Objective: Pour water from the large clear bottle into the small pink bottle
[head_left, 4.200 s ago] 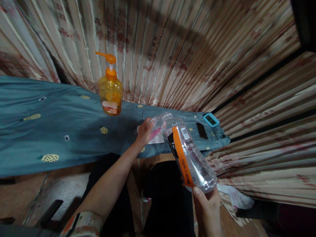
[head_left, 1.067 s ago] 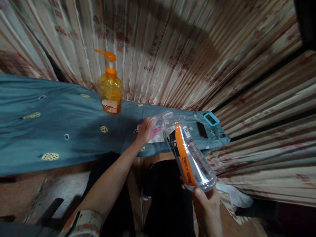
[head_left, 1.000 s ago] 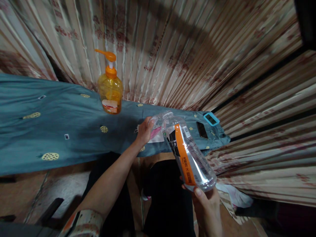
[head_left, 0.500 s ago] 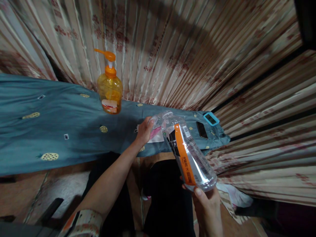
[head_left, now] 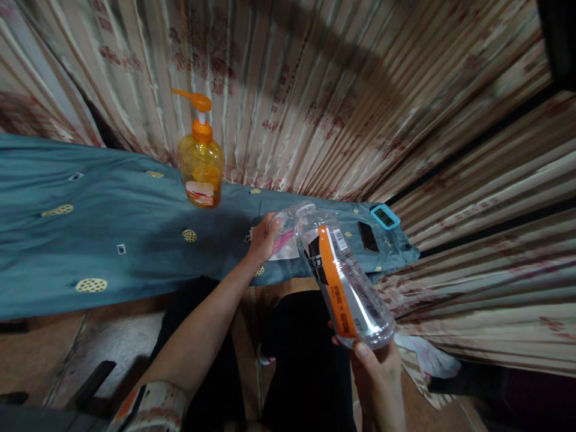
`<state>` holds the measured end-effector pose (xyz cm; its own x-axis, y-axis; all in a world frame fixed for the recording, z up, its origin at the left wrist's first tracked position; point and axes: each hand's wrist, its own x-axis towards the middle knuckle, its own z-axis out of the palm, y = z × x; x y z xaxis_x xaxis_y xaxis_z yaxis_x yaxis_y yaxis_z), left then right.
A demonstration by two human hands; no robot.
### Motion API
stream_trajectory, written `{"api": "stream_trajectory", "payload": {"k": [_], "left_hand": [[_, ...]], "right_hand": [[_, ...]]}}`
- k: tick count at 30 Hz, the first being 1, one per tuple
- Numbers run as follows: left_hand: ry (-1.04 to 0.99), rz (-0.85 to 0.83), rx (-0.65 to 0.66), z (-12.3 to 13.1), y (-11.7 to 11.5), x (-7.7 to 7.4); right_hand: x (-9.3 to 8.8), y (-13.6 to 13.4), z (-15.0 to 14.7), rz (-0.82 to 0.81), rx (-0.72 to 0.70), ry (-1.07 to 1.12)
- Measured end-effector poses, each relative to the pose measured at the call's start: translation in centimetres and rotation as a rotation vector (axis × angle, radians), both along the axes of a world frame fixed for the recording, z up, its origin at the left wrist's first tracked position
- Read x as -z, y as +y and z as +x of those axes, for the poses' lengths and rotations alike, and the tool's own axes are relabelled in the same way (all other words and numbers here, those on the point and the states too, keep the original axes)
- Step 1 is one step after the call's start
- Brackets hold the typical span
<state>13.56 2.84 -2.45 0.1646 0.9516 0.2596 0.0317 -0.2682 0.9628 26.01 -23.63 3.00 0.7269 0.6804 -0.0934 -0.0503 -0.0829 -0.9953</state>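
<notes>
My right hand (head_left: 377, 375) grips the base of a clear plastic bottle (head_left: 344, 282) with an orange and black label, tilted so its neck points up and away toward a small clear container (head_left: 286, 228). My left hand (head_left: 262, 239) is closed on that small container, which has a pink and white label and rests at the edge of the teal cloth (head_left: 90, 228). The bottle's mouth sits right against the container's top.
An orange pump bottle (head_left: 200, 162) stands on the teal cloth near the striped curtain (head_left: 315, 90). A dark phone (head_left: 368, 237) and a blue-framed small device (head_left: 384, 216) lie at the cloth's right end. Dark trousers (head_left: 306, 360) are below.
Nothing has visibly changed; both hands and the bottle keep the same pose, apart from a slight shift of the camera.
</notes>
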Motion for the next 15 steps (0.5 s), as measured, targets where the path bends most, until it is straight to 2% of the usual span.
{"api": "stream_trajectory", "payload": {"k": [4, 10, 15], "left_hand": [[-0.011, 0.012, 0.000, 0.00, 0.04, 0.13], [0.011, -0.003, 0.003, -0.10, -0.07, 0.01], [-0.018, -0.002, -0.002, -0.04, -0.05, -0.03]], "right_hand": [[0.68, -0.30, 0.81, 0.009, -0.048, 0.003], [0.34, -0.16, 0.15, -0.009, -0.009, -0.026], [1.10, -0.38, 1.04, 0.021, -0.059, 0.010]]}}
